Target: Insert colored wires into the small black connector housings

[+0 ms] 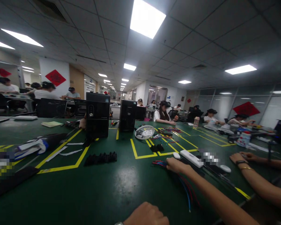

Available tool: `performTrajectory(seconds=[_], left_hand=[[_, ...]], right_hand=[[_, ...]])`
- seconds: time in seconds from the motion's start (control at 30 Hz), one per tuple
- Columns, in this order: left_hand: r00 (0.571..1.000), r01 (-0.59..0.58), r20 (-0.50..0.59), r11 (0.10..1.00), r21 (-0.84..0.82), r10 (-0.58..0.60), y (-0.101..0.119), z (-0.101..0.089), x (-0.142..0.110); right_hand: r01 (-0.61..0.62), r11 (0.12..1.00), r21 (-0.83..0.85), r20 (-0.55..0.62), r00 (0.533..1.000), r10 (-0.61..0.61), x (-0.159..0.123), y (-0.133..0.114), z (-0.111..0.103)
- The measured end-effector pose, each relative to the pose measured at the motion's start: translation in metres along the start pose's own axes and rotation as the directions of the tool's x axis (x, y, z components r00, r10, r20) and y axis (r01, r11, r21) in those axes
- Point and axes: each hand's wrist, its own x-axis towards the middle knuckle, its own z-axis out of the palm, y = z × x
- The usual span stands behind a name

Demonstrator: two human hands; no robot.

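My right hand (pixel 175 164) is closed around a bundle of thin red and blue wires (pixel 189 193) above the green table. Wire ends stick out to the left of the fist, and the longer tails hang down below it. At the bottom edge of the view is my left hand (pixel 146 215), knuckles up and fingers curled under. Whatever it holds, if anything, is hidden. Just beyond my right hand lie a small white piece (pixel 176 155) and a long white device (pixel 191 158). A black ridged strip (pixel 100 158) rests on the table further left.
Two black boxes (pixel 97 115) stand towards the back, beside a round white basket (pixel 140 136) with small parts in it. More wires (pixel 173 130) lie behind. Yellow tape marks the table (pixel 121 187). A co-worker's hands (pixel 239 157) are close on the right; bags (pixel 32 147) lie left.
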Motion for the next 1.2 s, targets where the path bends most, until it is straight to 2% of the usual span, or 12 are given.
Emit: performTrajectory(seconds=[0.13, 0.23, 0.47, 0.6, 0.67, 0.73, 0.83, 0.9, 0.97, 1.0, 1.1, 1.2], left_hand=[[0.996, 0.085, -0.021, 0.991, -0.101, -0.088, 0.004, -0.011, -0.004], [0.992, 0.125, 0.008, 0.981, -0.145, -0.125, 0.006, -0.02, -0.004], [0.971, 0.229, -0.029, 0.961, -0.155, -0.236, -0.005, -0.017, -0.006], [0.906, 0.388, -0.08, 0.892, -0.232, -0.415, -0.025, -0.02, -0.017], [0.848, 0.453, -0.122, 0.825, -0.338, -0.516, -0.035, -0.024, -0.021], [0.752, 0.475, -0.195, 0.723, -0.501, -0.63, -0.044, -0.026, -0.022], [0.474, 0.41, -0.26, 0.472, -0.78, -0.841, -0.058, -0.025, -0.022], [0.246, 0.309, -0.16, 0.234, -0.922, -0.956, -0.067, -0.02, -0.023], [0.117, 0.138, 0.009, 0.007, -0.99, -0.993, -0.074, -0.015, -0.025], [0.108, 0.034, 0.088, -0.085, -0.996, -0.99, -0.076, -0.013, -0.026], [0.181, -0.223, 0.208, -0.247, -0.943, -0.961, -0.078, -0.01, -0.031], [0.116, -0.282, 0.248, -0.271, -0.92, -0.962, -0.076, -0.012, -0.033]], right_hand=[[0.059, 0.994, -0.09, 0.166, 0.985, -0.044, -0.009, 0.04, 0.007], [0.06, 0.99, -0.128, 0.184, 0.982, -0.036, 0.004, 0.044, 0.005], [0.034, 0.996, -0.084, 0.084, 0.996, -0.027, 0.056, -0.016, 0.013], [0.047, 0.998, -0.03, 0.044, 0.998, -0.045, 0.071, -0.052, 0.023], [0.063, 0.998, -0.005, 0.041, 0.997, -0.063, 0.073, -0.064, 0.026], [0.092, 0.996, 0.018, 0.048, 0.995, -0.092, 0.074, -0.073, 0.027], [0.168, 0.984, 0.065, 0.056, 0.984, -0.171, 0.066, -0.09, 0.027], [0.228, 0.968, 0.105, 0.045, 0.971, -0.234, 0.052, -0.104, 0.025], [0.317, 0.931, 0.18, 0.026, 0.945, -0.326, 0.03, -0.119, 0.025], [0.375, 0.897, 0.235, 0.009, 0.922, -0.388, 0.017, -0.127, 0.025], [0.526, 0.739, 0.421, -0.08, 0.833, -0.548, -0.019, -0.143, 0.027], [0.537, 0.669, 0.513, -0.145, 0.823, -0.55, -0.037, -0.141, 0.029]])
